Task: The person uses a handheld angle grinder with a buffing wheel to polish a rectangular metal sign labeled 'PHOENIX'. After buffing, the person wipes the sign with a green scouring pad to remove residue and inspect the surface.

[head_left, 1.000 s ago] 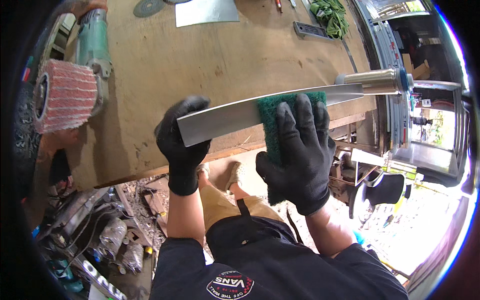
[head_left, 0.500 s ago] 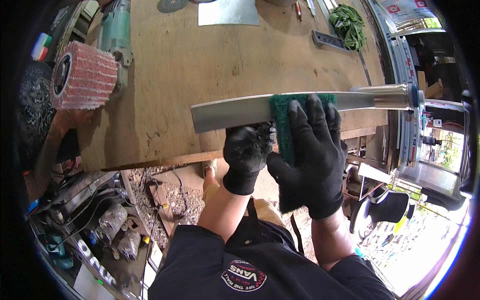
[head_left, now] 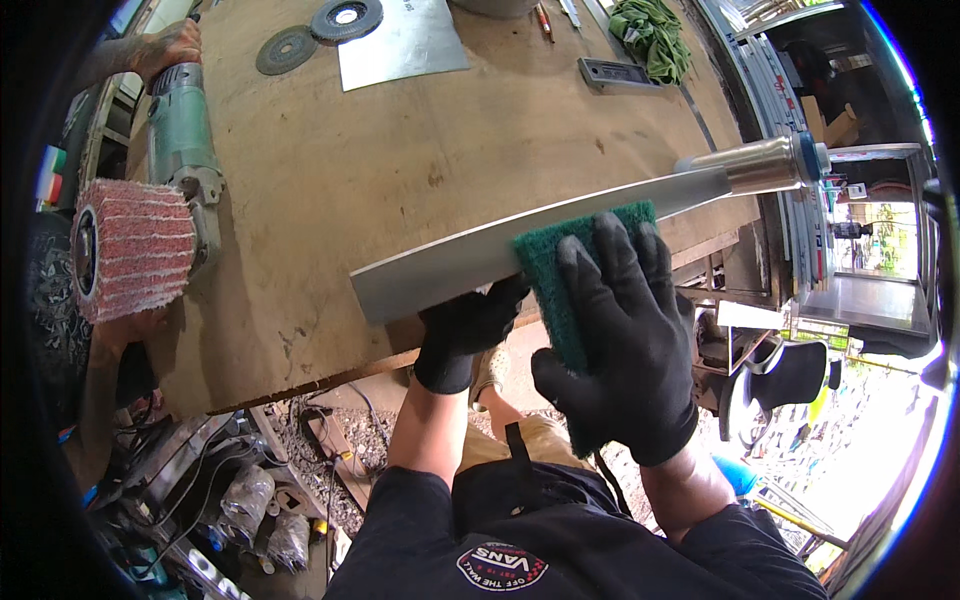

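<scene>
My left hand (head_left: 475, 325), in a black glove, holds a long, flat metal strip (head_left: 430, 265) from below near the table's front edge, its fingers partly hidden behind the strip. With my gloved right hand (head_left: 625, 340) I press a green scouring pad (head_left: 552, 285) onto the strip; the fingers lie along the pad, thumb at its left side. The strip slants up to the right, its right end meeting a shiny metal cylinder (head_left: 755, 168); whether they are joined I cannot tell.
At the left, a co-worker's hand (head_left: 170, 48) grips a green power tool (head_left: 182, 130) with a red striped abrasive drum (head_left: 138, 250). The wooden table (head_left: 290, 200) also bears grinding discs (head_left: 347, 18), a metal sheet (head_left: 405, 45) and a green cloth (head_left: 650, 40).
The view has turned, and the strip now slants more, its left end lower. Both my hands keep their hold. More of the co-worker's hand on the power tool shows.
</scene>
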A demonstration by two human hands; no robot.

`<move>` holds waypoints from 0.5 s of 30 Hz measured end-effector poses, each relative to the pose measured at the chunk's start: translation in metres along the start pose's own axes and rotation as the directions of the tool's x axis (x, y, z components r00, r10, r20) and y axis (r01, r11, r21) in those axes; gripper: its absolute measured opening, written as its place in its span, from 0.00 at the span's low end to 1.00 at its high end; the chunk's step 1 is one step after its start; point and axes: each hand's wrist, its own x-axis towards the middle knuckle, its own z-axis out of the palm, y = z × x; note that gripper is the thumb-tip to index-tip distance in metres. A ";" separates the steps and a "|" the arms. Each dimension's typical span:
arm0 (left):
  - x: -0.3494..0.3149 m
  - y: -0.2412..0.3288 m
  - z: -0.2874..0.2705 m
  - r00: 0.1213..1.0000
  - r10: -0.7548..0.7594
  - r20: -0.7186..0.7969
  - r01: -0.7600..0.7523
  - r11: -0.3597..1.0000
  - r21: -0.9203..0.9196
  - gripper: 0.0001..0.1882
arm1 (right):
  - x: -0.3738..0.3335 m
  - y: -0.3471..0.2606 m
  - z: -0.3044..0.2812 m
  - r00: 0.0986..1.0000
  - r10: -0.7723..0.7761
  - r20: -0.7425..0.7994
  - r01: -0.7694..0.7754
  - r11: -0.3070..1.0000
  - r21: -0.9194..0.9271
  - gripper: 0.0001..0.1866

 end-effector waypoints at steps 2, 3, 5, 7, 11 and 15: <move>0.002 0.010 0.004 0.957 0.285 0.051 -0.275 0.841 0.467 0.28 | 0.007 0.001 -0.002 1.000 0.019 -0.006 -0.019 1.000 -0.005 0.45; 0.002 0.021 -0.004 0.879 0.454 0.147 -0.422 0.594 0.685 0.32 | 0.013 0.001 -0.002 0.999 0.039 -0.005 -0.039 0.999 -0.009 0.45; 0.003 0.038 -0.015 0.842 0.492 0.222 -0.459 0.438 0.773 0.37 | 0.021 -0.001 0.005 0.999 0.033 -0.042 -0.035 0.999 -0.037 0.45; 0.000 0.048 -0.014 0.951 0.279 0.135 -0.302 0.739 0.602 0.37 | 0.015 -0.002 0.013 0.997 0.036 -0.067 -0.038 0.999 -0.026 0.44; -0.003 0.050 -0.017 0.982 0.154 0.112 -0.190 0.805 0.562 0.35 | 0.007 -0.003 0.002 1.000 0.004 -0.012 -0.004 1.000 -0.001 0.44; 0.010 0.017 -0.009 0.818 0.554 0.155 -0.354 0.273 0.894 0.33 | 0.028 0.002 0.013 0.992 0.003 -0.128 0.000 1.000 0.023 0.43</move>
